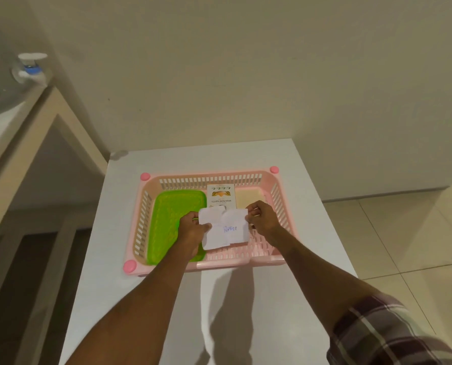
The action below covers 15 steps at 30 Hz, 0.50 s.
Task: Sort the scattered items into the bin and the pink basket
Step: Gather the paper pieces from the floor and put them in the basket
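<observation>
A pink slotted basket (277,193) stands on a white table (246,312). Inside it lie a green lid or tray (167,214) on the left, a white box printed "Multani Mitti" (221,196) in the middle and a cream item (250,198) at the right. Above the basket I hold a white sheet of paper (227,229) with blue writing, torn or creased down its middle. My left hand (193,227) grips its left edge and my right hand (263,218) pinches its right edge. No bin is in view.
A beige counter with an open shelf (48,143) stands left of the table, with a water dispenser tap (31,68) above it. Tiled floor (404,233) lies to the right. A wall is close behind the table.
</observation>
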{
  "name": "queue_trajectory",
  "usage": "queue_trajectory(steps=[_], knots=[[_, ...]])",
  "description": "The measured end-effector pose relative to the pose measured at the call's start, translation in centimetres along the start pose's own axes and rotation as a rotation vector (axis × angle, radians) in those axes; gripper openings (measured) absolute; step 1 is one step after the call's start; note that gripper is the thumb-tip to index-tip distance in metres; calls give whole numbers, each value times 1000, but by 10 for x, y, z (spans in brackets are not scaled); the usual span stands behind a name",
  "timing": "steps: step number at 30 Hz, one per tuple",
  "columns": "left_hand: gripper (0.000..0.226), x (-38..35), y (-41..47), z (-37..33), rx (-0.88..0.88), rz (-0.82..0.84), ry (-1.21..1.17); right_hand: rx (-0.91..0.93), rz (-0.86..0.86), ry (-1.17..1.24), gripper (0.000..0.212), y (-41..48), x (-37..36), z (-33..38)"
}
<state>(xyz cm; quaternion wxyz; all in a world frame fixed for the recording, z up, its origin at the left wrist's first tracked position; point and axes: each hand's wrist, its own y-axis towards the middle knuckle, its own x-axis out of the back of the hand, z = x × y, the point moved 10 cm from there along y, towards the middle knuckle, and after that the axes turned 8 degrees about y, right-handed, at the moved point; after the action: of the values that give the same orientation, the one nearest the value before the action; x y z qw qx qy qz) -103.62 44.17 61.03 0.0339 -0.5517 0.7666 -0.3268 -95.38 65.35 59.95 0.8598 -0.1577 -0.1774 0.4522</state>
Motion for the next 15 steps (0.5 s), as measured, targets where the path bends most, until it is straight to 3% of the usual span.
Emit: queue_trajectory(steps=[6, 11, 15], knots=[[31, 19, 12, 9, -3, -50, 32, -12, -124, -212, 10, 10, 30, -11], [31, 23, 18, 18, 19, -61, 47, -204, -138, -465, 15, 16, 40, -42], [32, 25, 21, 27, 42, -64, 52, -194, -125, -652, 34, 13, 37, -52]])
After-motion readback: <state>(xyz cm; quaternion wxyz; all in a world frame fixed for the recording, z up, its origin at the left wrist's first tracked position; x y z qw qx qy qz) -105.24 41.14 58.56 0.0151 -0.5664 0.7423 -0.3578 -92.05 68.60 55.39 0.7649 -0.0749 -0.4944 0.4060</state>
